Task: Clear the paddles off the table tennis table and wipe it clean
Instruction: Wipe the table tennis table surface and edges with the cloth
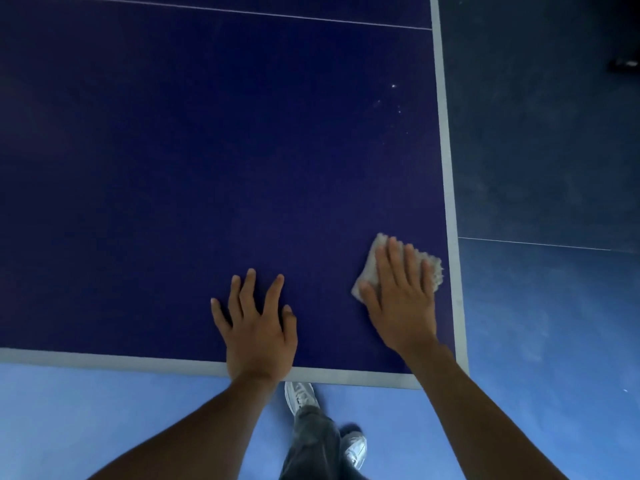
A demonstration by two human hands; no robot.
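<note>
right hand (403,299) flat, pressing pale fluffy cloth (434,268) | left hand (258,322) released, bracing on dark-blue white-edged surface (450,202) | risk: cloth slips off corner

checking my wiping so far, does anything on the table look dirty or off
A few small white specks lie on the table tennis table near its right edge line, beyond the cloth under the right hand. They stand out against the dark blue top, so that patch looks unwiped. Nothing else looks odd.
</note>
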